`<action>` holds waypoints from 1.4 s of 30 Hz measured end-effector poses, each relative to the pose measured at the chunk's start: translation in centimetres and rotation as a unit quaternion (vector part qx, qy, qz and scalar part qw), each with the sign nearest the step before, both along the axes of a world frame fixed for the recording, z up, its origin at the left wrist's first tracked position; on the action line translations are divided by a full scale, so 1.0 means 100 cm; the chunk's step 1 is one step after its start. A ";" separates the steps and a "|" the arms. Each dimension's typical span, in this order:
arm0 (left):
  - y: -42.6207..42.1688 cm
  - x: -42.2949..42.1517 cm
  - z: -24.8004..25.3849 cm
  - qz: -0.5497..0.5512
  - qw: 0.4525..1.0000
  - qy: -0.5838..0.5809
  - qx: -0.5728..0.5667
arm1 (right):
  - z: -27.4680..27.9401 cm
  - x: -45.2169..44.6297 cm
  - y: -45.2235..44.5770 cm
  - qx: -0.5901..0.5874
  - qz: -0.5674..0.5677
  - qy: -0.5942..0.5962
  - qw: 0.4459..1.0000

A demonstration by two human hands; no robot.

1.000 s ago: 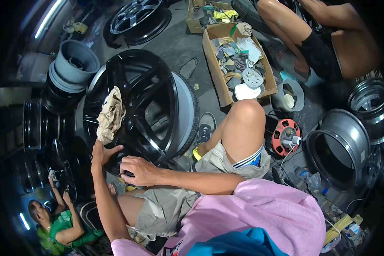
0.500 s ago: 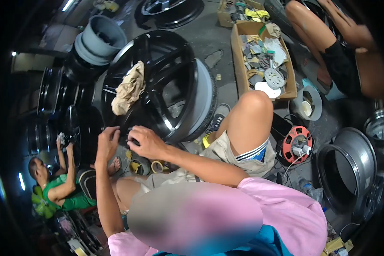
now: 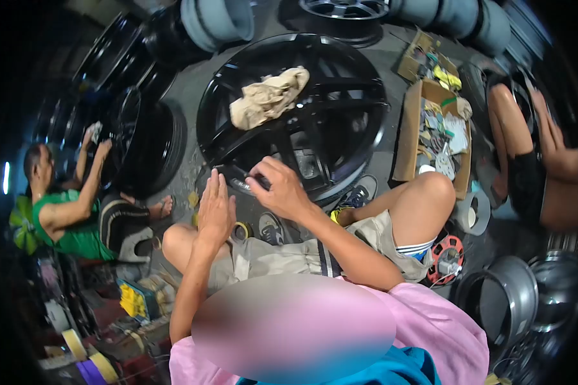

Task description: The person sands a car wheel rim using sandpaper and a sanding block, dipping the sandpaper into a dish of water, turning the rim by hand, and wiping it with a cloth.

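1. The large black, glossy, spoked metal wheel (image 3: 305, 110) lies face up on the floor, in front of the seated person's knees.

2. A crumpled beige cloth (image 3: 266, 99) rests on its spokes, beyond both hands and touched by neither.

3. The left hand (image 3: 216, 208) is raised at the wheel's near edge, palm turned inward, fingers straight and close together; no object shows in it.

4. The right hand (image 3: 279, 189) hangs just beside it, fingers bent and thumb near the forefinger, leaving a narrow gap. Whether something small and dark sits in that pinch, I cannot tell; nor can I tell whether either hand touches the rim.

5. The step in hand seems to be a pause or small handwork at the near rim, with the cloth set aside.

6. Taking up the cloth would call for a forward reach over the rim and a loose, whole-hand grasp; work on the rim itself would call for lowering the fingertips onto it.

7. An open brown cardboard box (image 3: 408, 138) of mixed scraps stands to the wheel's right.
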State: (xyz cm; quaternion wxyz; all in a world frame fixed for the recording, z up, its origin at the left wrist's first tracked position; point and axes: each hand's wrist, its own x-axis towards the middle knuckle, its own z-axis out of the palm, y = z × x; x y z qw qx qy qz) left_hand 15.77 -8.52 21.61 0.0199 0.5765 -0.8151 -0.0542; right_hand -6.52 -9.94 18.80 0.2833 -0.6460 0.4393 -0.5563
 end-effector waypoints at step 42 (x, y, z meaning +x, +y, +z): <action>0.159 0.179 0.042 0.395 0.833 0.354 -0.157 | 0.009 0.062 -0.013 0.059 0.050 0.264 0.961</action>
